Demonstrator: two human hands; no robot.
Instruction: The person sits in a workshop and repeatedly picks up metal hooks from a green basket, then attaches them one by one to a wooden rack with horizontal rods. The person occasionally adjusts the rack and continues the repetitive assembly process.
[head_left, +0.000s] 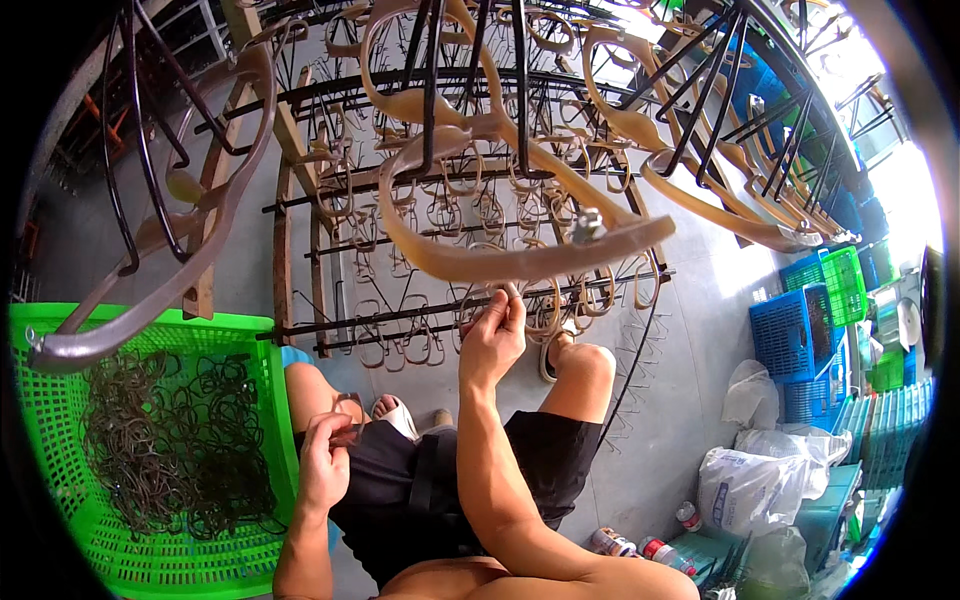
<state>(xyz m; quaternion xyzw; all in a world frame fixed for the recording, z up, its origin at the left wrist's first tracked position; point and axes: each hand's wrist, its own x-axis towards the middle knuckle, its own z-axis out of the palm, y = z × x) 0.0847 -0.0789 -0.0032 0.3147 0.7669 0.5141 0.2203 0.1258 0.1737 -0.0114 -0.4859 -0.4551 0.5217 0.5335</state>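
My right hand is raised to the lower part of a rack, its thumb and fingers pinched on a pale eyeglass frame that they mostly cover. Around it, several translucent tan eyeglass frames hang from the wire hooks of the rack's dark bars. Low at the left, above my thigh, my left hand is closed on a thin brownish eyeglass frame, only partly visible. Beside that hand stands a green plastic basket with a tangled heap of dark eyeglass frames in it.
Large tan eyeglass frames on black hooks hang close overhead. Wooden posts hold the rack bars. At the right are blue crates, white plastic bags and bottles on the grey floor. A hooked rod leans near my knee.
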